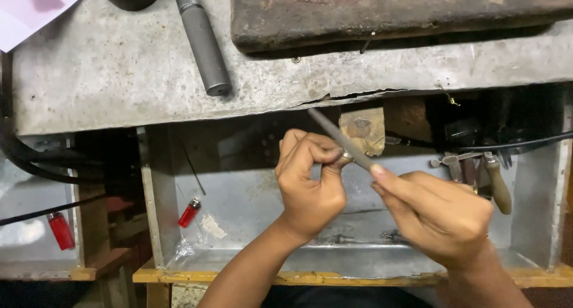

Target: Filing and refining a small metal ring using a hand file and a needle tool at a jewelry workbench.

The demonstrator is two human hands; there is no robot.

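Two bare hands work close together in front of a scarred grey metal tabletop [119,75]. The left hand [310,185] has its fingers curled tight, pinching one small silvery metal ring [347,157] between thumb and forefinger. The right hand [439,215] grips one slim grey metal file [340,138], fingers wrapped round its near end and the forefinger laid along it; the file slants up to the left and its shaft lies against the ring.

Two red plastic lighters are in view: one [189,213] in the shallow grey metal tray [250,194] beneath the hands, the other [61,230] well apart at the left. One grey steel tapered rod [203,39] lies on the tabletop, beside one dark rusty slab [388,12]. One wooden-handled tool [497,182] hangs at the right. Black cables [36,165] run along the left side.
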